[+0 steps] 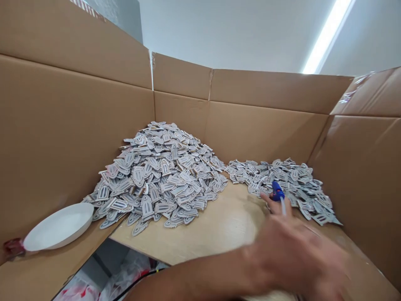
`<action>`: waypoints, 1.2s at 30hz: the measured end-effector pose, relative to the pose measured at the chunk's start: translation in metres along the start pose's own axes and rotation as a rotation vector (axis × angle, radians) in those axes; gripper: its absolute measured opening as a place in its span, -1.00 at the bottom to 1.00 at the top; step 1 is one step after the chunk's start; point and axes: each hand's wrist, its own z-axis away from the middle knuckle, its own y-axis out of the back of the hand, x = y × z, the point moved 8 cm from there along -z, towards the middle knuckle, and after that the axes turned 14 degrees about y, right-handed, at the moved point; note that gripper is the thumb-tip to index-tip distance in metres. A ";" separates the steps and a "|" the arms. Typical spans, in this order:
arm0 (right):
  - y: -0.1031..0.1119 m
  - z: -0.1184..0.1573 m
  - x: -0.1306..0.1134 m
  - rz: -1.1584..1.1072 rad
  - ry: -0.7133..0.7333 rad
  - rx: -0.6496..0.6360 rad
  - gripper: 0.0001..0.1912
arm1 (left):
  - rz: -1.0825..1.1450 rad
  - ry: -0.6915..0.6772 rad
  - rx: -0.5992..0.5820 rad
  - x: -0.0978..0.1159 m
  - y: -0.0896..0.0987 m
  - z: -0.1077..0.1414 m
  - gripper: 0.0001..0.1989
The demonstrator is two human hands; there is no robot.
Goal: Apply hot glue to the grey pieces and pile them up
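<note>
My left forearm reaches in from the bottom and crosses to the right. At its end my left hand point(303, 259) is smeared by motion, and its fingers cannot be made out. Partly behind it is my right hand point(274, 205), closed around a blue glue gun point(277, 191) with a whitish glue stick point(283, 207) poking out of its back. One finger of that hand points left. Just beyond the glue gun lies a low pile of grey arched cut-out pieces point(300, 184). A much taller heap of the same pieces point(169, 171) rises on the left.
Cardboard walls point(266, 129) enclose the wooden tabletop point(200, 238) at the back and both sides. A white shallow dish point(61, 225) rests at the left, beside a dark red object point(14, 247). Plastic bags point(125, 271) show in a gap below the table's front edge.
</note>
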 end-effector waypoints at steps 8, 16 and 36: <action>-0.033 0.013 -0.040 -0.219 0.102 -0.310 -0.50 | 0.278 0.193 0.317 -0.140 0.030 -0.077 -0.78; -0.027 0.031 -0.057 -0.139 0.175 -0.625 -0.79 | 0.786 0.477 0.264 -0.201 0.021 -0.087 -0.87; -0.048 0.058 -0.046 0.212 0.233 -1.034 -0.78 | 1.533 0.560 0.327 -0.217 0.043 -0.079 -0.89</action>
